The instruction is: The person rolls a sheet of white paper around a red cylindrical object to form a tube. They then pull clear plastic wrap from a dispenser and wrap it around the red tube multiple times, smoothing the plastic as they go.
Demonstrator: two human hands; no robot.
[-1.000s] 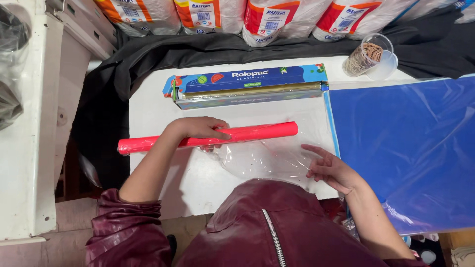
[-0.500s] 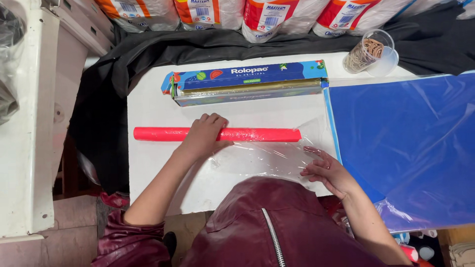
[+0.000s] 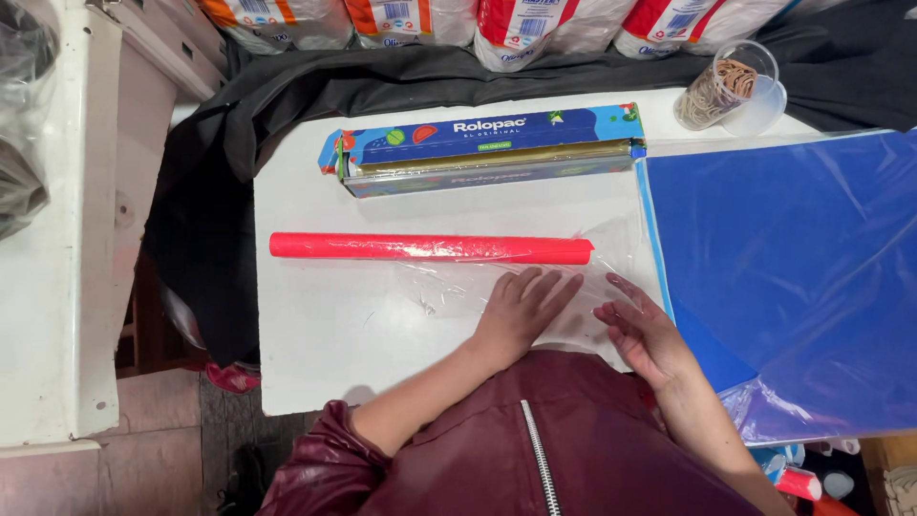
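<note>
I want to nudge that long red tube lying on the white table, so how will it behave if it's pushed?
The long red paper tube is a round cylinder lying flat, so it will probably roll rather than slide. It looks hollow and thin, so likely light. The clear plastic film under its right end, pressed flat by the left hand and right hand, may cling and drag.

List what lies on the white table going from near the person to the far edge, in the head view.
Left hand flat on the clear plastic film → red roll → long blue box of cling film → black cloth → row of white packaged bags.
</note>
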